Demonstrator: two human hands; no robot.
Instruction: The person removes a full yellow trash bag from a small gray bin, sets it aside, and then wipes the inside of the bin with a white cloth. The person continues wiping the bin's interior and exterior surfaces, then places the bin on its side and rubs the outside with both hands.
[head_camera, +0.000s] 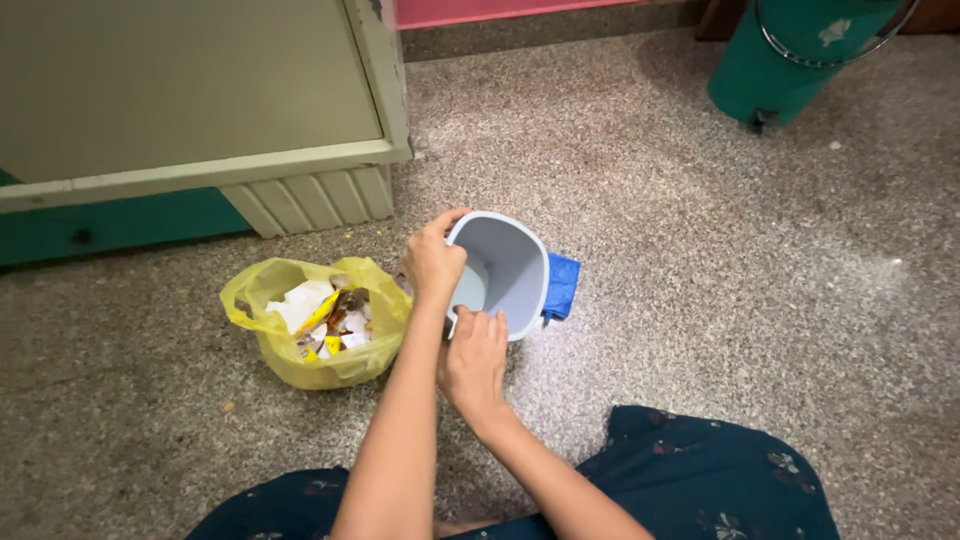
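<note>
A small grey waste bin stands on the speckled floor, empty inside as far as I can see. My left hand grips its far-left rim, fingers curled over the edge. My right hand holds the near rim, fingers on the lip. Just left of the bin sits an open yellow plastic bag filled with paper scraps and wrappers. A folded blue plastic piece lies against the bin's right side, partly hidden behind it.
A pale cabinet on a ribbed foot stands at the back left. A green pedal bin is at the back right. My legs in dark flowered cloth fill the bottom edge. Speckled floor stretches to the right.
</note>
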